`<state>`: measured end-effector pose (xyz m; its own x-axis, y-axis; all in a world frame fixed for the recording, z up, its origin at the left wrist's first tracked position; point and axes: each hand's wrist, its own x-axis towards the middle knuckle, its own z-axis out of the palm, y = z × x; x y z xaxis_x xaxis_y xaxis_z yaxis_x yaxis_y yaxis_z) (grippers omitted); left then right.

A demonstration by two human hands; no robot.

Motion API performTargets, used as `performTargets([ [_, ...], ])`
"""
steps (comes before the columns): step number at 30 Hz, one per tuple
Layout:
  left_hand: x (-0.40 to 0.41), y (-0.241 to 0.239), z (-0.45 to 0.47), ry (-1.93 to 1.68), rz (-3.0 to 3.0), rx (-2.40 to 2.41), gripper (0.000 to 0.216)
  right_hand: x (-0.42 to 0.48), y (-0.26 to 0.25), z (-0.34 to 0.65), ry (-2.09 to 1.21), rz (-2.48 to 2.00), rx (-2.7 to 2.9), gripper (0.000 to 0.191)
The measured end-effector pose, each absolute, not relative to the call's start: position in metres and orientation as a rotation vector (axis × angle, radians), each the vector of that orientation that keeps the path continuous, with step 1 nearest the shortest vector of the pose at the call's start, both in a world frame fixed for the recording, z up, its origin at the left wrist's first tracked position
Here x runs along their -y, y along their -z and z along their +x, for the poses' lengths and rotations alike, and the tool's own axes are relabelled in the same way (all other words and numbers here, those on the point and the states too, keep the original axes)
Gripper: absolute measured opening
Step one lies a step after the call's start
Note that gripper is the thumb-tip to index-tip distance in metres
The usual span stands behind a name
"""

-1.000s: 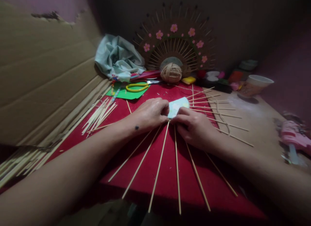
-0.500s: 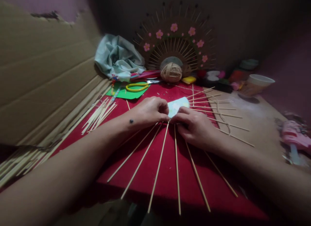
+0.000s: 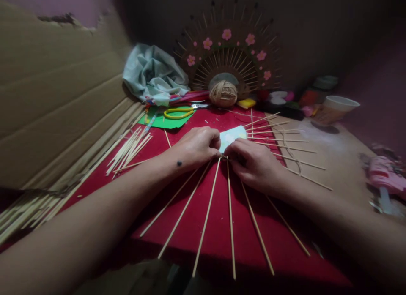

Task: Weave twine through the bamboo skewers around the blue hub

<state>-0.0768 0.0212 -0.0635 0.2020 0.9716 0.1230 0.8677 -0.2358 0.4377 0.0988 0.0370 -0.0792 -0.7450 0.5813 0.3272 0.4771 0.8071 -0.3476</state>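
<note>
My left hand [image 3: 196,147] and my right hand [image 3: 253,165] meet at the middle of a red sheet [image 3: 218,227], both with fingers curled and pinched together. They press on the near edge of a pale light-blue paper piece [image 3: 233,135]. Several thin bamboo sticks [image 3: 207,219] fan out from under my fingertips toward me and to the right. What the fingertips pinch is hidden where the stick ends meet the paper.
A finished stick fan with pink flowers [image 3: 229,54] stands at the back behind a ball of twine [image 3: 223,94]. Yellow scissors [image 3: 178,113] lie on green paper [image 3: 165,121]. Loose sticks [image 3: 130,149] lie beside the cardboard wall [image 3: 57,100]. A cup [image 3: 335,110] and a pink glue gun [image 3: 385,178] sit right.
Both hands stayed at the hub of the sticks. My right hand's fingers shifted slightly left toward the left hand; the sticks and paper barely moved.
</note>
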Motion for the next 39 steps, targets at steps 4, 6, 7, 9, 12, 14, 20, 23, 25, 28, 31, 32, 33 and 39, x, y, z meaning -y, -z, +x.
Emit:
performTargets([
  [4, -0.0226, 0.0636, -0.0797, -0.595, 2.12, -1.686, 0.008, -0.0367, 0.0779, 0.0985, -0.329, -0.792, 2.583, 0.016],
  [6, -0.0232, 0.0626, -0.0827, -0.612, 2.059, -1.619, 0.007, -0.0365, 0.0778, 0.0984, -0.329, -0.796, 2.579, 0.017],
  [7, -0.0233, 0.0619, -0.0841, -0.616, 2.031, -1.583, 0.007, -0.0365, 0.078, 0.0985, -0.33, -0.797, 2.577, 0.016],
  [9, -0.0229, 0.0604, -0.086, -0.62, 1.99, -1.538, 0.008, -0.0366, 0.0787, 0.0987, -0.338, -0.801, 2.562, 0.015],
  [12, -0.0222, 0.0599, -0.0857, -0.618, 1.983, -1.55, 0.009, -0.0373, 0.0804, 0.0991, -0.358, -0.826, 2.526, 0.016],
  [14, -0.0221, 0.0611, -0.0843, -0.61, 2.008, -1.585, 0.008, -0.0377, 0.0813, 0.0993, -0.363, -0.838, 2.516, 0.017],
  [20, -0.0224, 0.0656, -0.081, -0.633, 2.098, -1.643, 0.009, -0.0378, 0.0816, 0.0995, -0.364, -0.836, 2.504, 0.015],
  [23, -0.0217, 0.0655, -0.0798, -0.629, 2.135, -1.661, 0.007, -0.0378, 0.0814, 0.0998, -0.383, -0.837, 2.489, 0.015],
  [25, -0.0208, 0.0647, -0.0787, -0.622, 2.158, -1.69, 0.006, -0.0378, 0.0812, 0.0999, -0.395, -0.834, 2.479, 0.016],
  [28, -0.0199, 0.0634, -0.0776, -0.598, 2.18, -1.718, 0.005, -0.0377, 0.0809, 0.0999, -0.407, -0.829, 2.475, 0.016],
  [31, -0.0199, 0.0636, -0.0779, -0.587, 2.193, -1.713, 0.006, -0.0375, 0.0804, 0.0997, -0.411, -0.824, 2.473, 0.015],
  [32, -0.02, 0.0639, -0.0782, -0.589, 2.195, -1.709, 0.006, -0.0373, 0.0802, 0.0997, -0.41, -0.824, 2.472, 0.015],
  [33, -0.0202, 0.0642, -0.0785, -0.591, 2.196, -1.707, 0.006, -0.0372, 0.0799, 0.0997, -0.41, -0.824, 2.472, 0.015],
  [39, -0.0206, 0.0644, -0.0784, -0.575, 2.188, -1.728, 0.007, -0.0364, 0.0793, 0.1, -0.403, -0.81, 2.477, 0.016],
])
